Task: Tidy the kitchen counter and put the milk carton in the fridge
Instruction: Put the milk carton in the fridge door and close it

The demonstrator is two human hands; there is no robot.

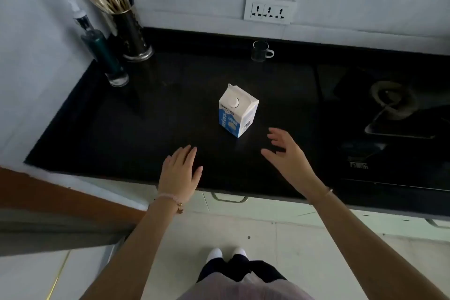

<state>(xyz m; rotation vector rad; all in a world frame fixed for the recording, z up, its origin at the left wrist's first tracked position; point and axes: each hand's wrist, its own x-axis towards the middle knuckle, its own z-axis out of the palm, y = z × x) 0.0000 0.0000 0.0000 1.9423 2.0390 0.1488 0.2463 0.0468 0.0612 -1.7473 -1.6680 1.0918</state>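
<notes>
Stove front: "万家乐" (blurry); carton txt illegible.

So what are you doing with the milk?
A person stands at a black kitchen counter and reaches both bare hands towards a milk carton that stands upright in the middle of it. Neither hand touches it yet: the right hand is open and close beside it, the left hand lies flat near the counter's front edge. Further back are a glass mug, a holder of chopsticks and a dark bottle. A stove burner sits at the right.
</notes>
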